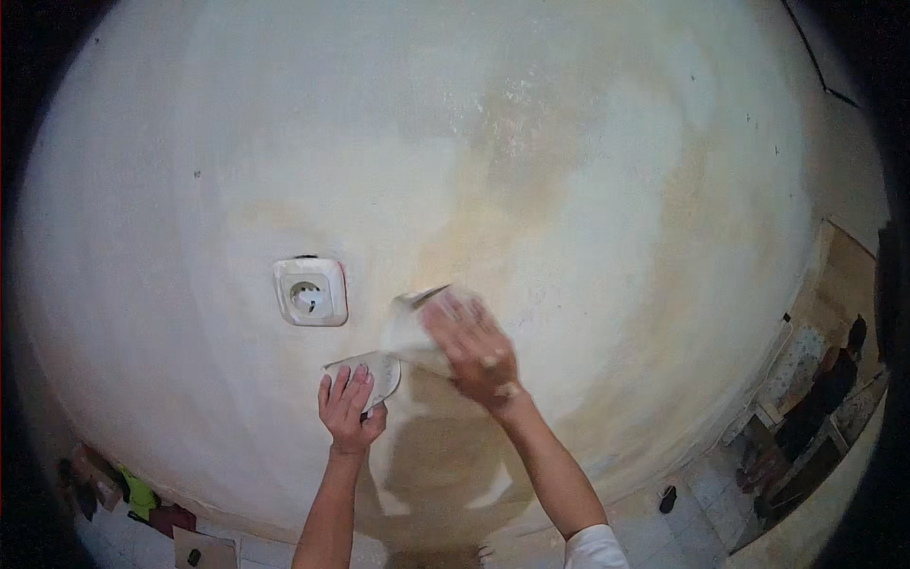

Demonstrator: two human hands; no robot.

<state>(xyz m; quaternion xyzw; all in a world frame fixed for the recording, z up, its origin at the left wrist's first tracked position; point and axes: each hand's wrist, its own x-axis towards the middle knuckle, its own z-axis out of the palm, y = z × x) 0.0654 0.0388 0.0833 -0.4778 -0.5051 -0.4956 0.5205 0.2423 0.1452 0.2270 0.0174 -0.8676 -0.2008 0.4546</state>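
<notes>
My left hand [351,410] holds a pale, curved sheet of sandpaper [384,373] close to the wall, fingers over its face and thumb at its lower edge. To the right and higher, my right hand [474,349], smeared by motion, presses flat over another pale sheet of sandpaper [414,332] on the wall. This sheet's upper edge curls up and looks dark. The patchy white and yellowish wall [588,237] fills most of the view. A white power socket [311,294] sits in it, left of my right hand and above my left.
Below the wall is a tiled floor [697,503]. Dark items and boards [806,408] stand at the far right. At the lower left lie a bright green item [139,490] and a piece of cardboard [204,550]. My shadow falls on the wall beneath my hands.
</notes>
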